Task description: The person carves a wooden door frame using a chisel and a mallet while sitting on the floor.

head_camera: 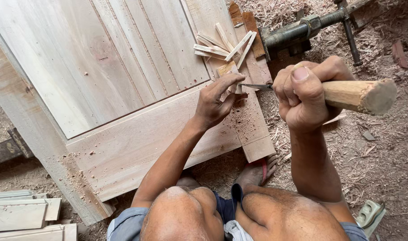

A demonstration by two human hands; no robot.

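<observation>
- Now your left hand [215, 101] pinches a small wooden wedge [236, 87], fingertips closed around it, right at the joint of the pale door panel [101, 67].
- Your right hand [302, 91] is fisted tight on the wooden-handled chisel [347, 94], and its thin blade tip reaches leftward to touch the wedge.
- The chisel's long axis runs nearly level, handle out to the right and slightly low, point toward your left hand; so the wedge lies just left of the right grip, with the left hand already on it.
- Count: one chisel, one wedge in hand, one door.
- A loose heap of wood slivers [221, 44], roughly eight, lies just beyond the wedge.
- One screw clamp [302, 29] sits on the sawdust floor [373, 156], upper right.
</observation>
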